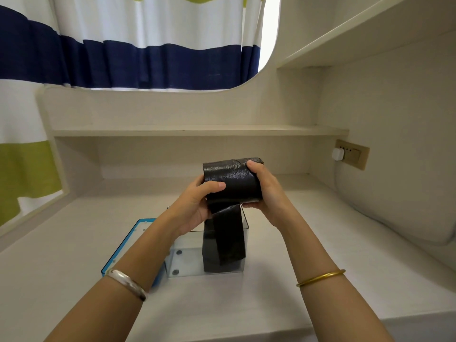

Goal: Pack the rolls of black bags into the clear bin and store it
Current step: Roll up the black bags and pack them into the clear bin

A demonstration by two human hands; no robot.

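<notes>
A: Status of the hands?

B: Both hold one roll (pixel 232 180) in the air above the bin (pixel 182 253). The left hand (pixel 195 206) curls round the roll's left end, thumb laid across the front. The right hand (pixel 267 191) cups the right end, fingers wrapped behind, thumb on top.

A: Location of the task items?

B: The bin stands on the desk (pixel 320 255), at 6 o'clock from the roll. A loose tail (pixel 228 235) of bag hangs from the roll down into the bin. A second dark roll (pixel 209 255) appears to stand inside, at the bin's 3 o'clock side, partly hidden by the tail. A blue lid (pixel 128 243) lies at the bin's 9 o'clock.

A: Probable step?

B: Judged from the grip, winding the tail back on before packing.

A: Failure modes?

B: Three. First, slack film: if the hands turn the roll without tension, the tail likely winds loose and the roll grows too fat for the free space at the bin's 9 o'clock side. Second, snagging: the tail can catch on the bin's rim or drag the inner roll over. Third, the bin is light; a pull on the tail may tip or slide it toward the lid.
</notes>
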